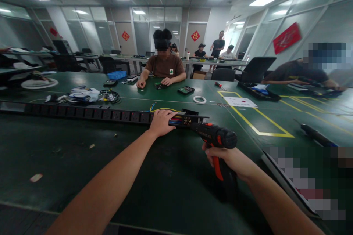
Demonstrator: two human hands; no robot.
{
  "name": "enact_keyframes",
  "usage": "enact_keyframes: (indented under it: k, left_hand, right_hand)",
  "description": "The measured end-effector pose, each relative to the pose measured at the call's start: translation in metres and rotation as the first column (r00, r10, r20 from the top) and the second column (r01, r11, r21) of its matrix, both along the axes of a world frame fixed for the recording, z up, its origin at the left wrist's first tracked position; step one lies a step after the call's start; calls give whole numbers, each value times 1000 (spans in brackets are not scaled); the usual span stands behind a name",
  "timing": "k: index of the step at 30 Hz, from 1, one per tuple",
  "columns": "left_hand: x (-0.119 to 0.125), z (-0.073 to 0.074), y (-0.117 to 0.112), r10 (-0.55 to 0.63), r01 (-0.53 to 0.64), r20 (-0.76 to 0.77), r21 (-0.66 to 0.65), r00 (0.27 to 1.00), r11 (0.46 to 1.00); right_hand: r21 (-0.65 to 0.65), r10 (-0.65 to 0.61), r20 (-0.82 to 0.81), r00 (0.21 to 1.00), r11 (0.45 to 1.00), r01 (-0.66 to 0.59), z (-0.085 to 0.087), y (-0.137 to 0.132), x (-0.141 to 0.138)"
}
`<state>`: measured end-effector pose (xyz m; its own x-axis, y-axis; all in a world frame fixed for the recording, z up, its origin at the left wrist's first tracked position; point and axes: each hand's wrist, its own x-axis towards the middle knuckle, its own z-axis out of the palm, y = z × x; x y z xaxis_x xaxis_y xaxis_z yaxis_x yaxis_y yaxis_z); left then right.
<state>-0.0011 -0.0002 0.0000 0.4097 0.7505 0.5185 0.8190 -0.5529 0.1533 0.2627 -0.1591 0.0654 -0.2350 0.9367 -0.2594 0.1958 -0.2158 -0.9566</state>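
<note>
A long black power strip [82, 112] lies across the green table [82, 154]. Its right end is opened, with coloured wires showing [183, 120]. My left hand [161, 122] is closed over the strip just left of that open end, pressing it down. My right hand [228, 158] grips the handle of a black and red cordless screwdriver [216, 137]. The tool's nose points left into the open end of the strip.
A person in a brown shirt [165, 67] sits across the table with small devices. Another person [300, 73] leans over at the right. A tape roll [199, 99], a paper sheet [240, 102] inside yellow floor-tape lines, a cable pile [91, 95] and a black tool [317, 136] lie around.
</note>
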Motion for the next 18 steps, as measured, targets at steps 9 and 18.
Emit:
enact_keyframes:
  k: [9, 18]
  left_hand:
    - [0, -1, 1, -2, 2, 13, -5, 1000, 1000]
    - [0, 1, 0, -1, 1, 7, -4, 1000, 1000]
  right_hand:
    - [-22, -28, 28, 999, 999, 28, 6, -2, -2]
    - [18, 13, 35, 999, 1000, -14, 6, -1, -4]
